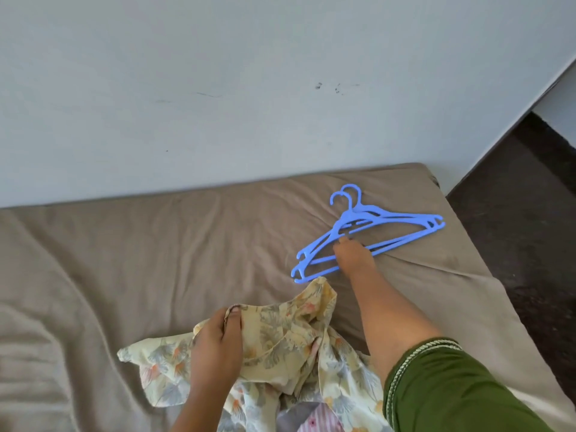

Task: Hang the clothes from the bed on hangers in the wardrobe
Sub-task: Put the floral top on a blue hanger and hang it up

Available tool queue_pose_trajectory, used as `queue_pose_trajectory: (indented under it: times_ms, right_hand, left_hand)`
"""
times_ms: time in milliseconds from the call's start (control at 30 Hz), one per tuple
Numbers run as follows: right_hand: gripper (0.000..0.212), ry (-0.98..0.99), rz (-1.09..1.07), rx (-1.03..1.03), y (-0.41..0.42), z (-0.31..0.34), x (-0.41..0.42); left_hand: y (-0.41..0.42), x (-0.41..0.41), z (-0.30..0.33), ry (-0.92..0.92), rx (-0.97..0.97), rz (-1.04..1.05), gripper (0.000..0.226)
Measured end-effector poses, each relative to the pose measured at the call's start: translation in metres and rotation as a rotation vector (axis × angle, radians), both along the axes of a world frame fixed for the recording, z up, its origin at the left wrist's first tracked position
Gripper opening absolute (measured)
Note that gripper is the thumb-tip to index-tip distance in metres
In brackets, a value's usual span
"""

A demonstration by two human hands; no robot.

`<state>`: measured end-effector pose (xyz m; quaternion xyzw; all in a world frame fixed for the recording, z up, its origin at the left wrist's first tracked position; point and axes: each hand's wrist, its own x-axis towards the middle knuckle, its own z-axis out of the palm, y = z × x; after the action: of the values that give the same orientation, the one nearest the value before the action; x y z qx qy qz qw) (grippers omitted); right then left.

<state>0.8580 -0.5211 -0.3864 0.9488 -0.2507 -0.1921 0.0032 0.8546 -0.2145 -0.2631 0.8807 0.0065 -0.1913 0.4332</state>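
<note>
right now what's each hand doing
Left hand: grips the floral garment.
Right hand: reaching onto the blue hangers; fingers hidden, grip cannot be told.

My right grip (352,257) reaches forward onto the two stacked hangers (367,232), which lie on the bed (124,260) near its far right corner, hooks toward the wall (218,88) behind. My left grip (218,347) rests nearer me and to the left, on the shirt (290,335) spread on the bed; its far tip lies just beside the hangers' near end. Right of the bed is the floor (523,229).
</note>
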Motion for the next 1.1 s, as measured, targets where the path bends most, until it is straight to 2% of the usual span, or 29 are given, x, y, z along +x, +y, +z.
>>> queue_pose_trajectory:
  times_ms: [133,200,267,367,433,533,633,700,833,867,933,967,1033,1067,1100]
  right_hand:
    - [0.029,-0.144,-0.017,-0.013,0.005,0.0,-0.023]
    - [0.041,-0.278,0.029,-0.053,0.006,0.001,-0.024]
    - [0.05,-0.311,0.158,-0.14,0.008,0.001,-0.018]
    - [0.037,-0.102,0.339,-0.129,0.016,-0.004,-0.009]
    - [0.033,0.015,0.366,-0.162,0.017,-0.007,-0.004]
    - [0.029,0.041,0.407,-0.227,0.021,0.0,-0.008]
    - [0.03,-0.013,0.428,-0.263,0.019,0.029,-0.017]
    - [0.031,-0.054,0.422,-0.269,0.018,0.076,-0.025]
    - [0.037,-0.124,0.3,-0.249,0.018,0.145,-0.029]
    - [0.036,-0.213,0.231,-0.202,0.029,0.187,-0.036]
    - [0.037,-0.375,0.09,-0.045,0.036,0.207,-0.045]
    - [0.034,-0.531,0.039,0.052,0.06,0.252,-0.053]
    - [0.018,-0.801,-0.018,0.186,0.082,0.271,-0.062]
    - [0.012,-0.943,-0.038,0.252,0.113,0.314,-0.078]
    - [0.011,-1.04,-0.082,0.328,0.131,0.33,-0.084]
  left_hand:
    - [-0.003,-0.007,0.006,0.007,0.008,-0.016,0.037]
    - [-0.002,-0.007,0.005,-0.002,0.006,-0.027,0.037]
    - [-0.002,-0.01,0.002,-0.006,-0.007,-0.016,0.037]
    - [-0.002,-0.012,0.001,-0.007,-0.025,-0.011,0.037]
    - [-0.003,-0.011,0.001,-0.016,-0.033,-0.009,0.037]
    - [-0.001,-0.013,0.009,-0.042,-0.035,-0.028,0.037]
    - [0.005,-0.013,0.018,-0.028,-0.028,-0.05,0.033]
    - [0.011,-0.018,0.036,-0.023,-0.025,-0.087,0.03]
    - [0.012,-0.022,0.062,-0.023,-0.004,-0.147,0.03]
    - [0.019,-0.029,0.096,-0.04,-0.028,-0.136,0.033]
    - [0.01,-0.034,0.105,-0.028,-0.064,-0.155,0.039]
    - [0.025,-0.039,0.146,-0.048,-0.049,-0.166,0.037]
    - [0.017,-0.04,0.153,-0.071,-0.005,-0.249,0.034]
    - [0.036,-0.046,0.186,-0.112,0.038,-0.286,0.033]
    - [0.037,-0.043,0.198,-0.12,0.064,-0.307,0.031]
